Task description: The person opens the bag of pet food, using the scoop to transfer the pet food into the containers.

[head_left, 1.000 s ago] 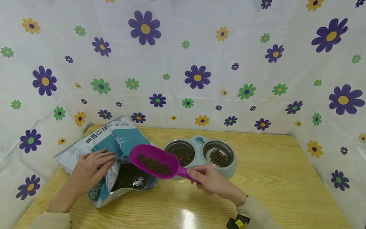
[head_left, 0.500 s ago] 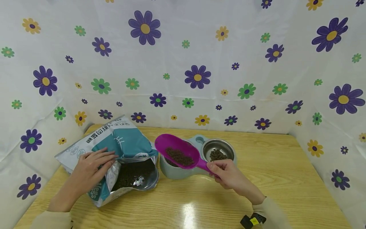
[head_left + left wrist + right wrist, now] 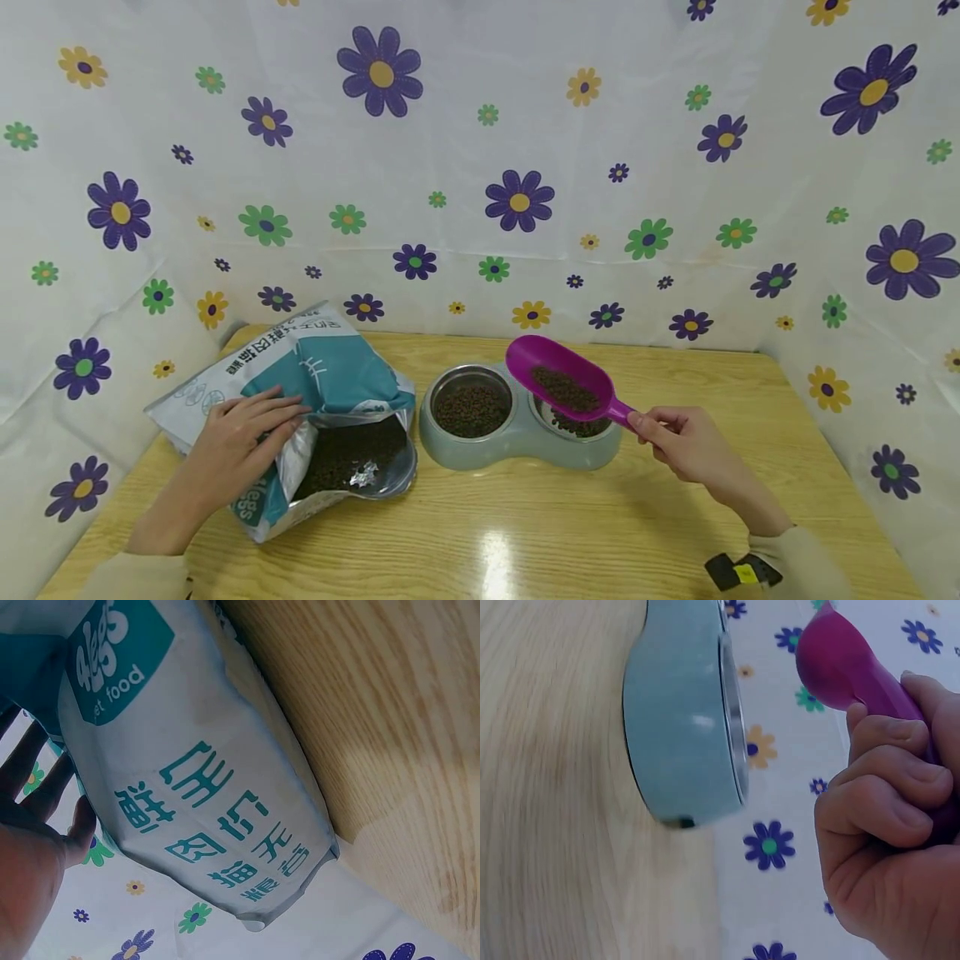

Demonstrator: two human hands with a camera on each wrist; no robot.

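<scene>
My right hand (image 3: 686,446) grips the handle of a magenta scoop (image 3: 536,354), fingers curled round it in the right wrist view. Brown kibble (image 3: 564,390) lies in the scoop, which is held over the right steel bowl (image 3: 555,429) and partly hides it. That bowl has some kibble in it; the left bowl (image 3: 471,402) holds more. Both sit in a pale blue-green double stand (image 3: 517,446). On the left, my left hand (image 3: 243,442) rests with extended fingers on the folded-back top of a white and teal pet food bag (image 3: 352,371). Its mouth faces me, showing kibble inside.
A wooden table (image 3: 465,533) carries everything. Behind it and along both sides hangs a white cloth (image 3: 450,125) printed with flowers. The bag lies just left of the double stand.
My right hand has carried the loaded scoop rightward, from above the bag's mouth, past the left bowl, to over the right bowl. My left hand stays on the bag.
</scene>
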